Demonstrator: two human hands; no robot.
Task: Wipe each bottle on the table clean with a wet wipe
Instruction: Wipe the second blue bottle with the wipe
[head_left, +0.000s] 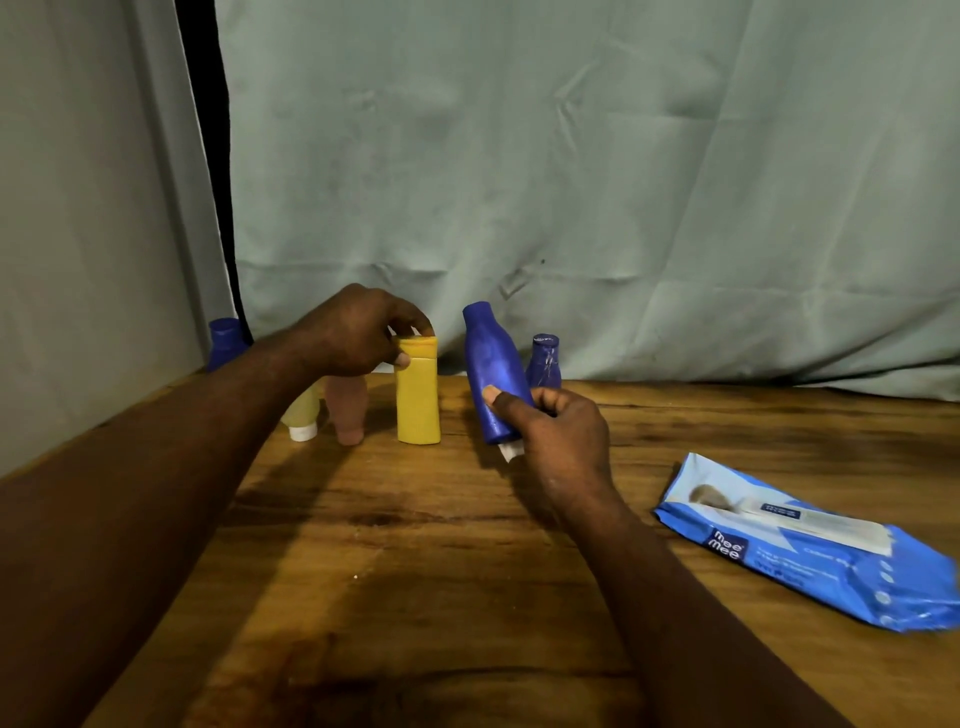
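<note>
L hand (363, 332) is pinching yellow bottle (418, 400) by its top, prob steadying it on surface (415, 571). R hand (558, 436) is gripping tilted blue bottle (493, 369), wet wipe (509, 451) bunched beneath for rubbing.

Creased grey-green cloth backdrop (571, 182) — dim light — worn wooden table (415, 571)

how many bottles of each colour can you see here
blue bottle: 3
yellow bottle: 1
pale yellow bottle, white cap: 1
pink bottle: 1
total: 6
</note>
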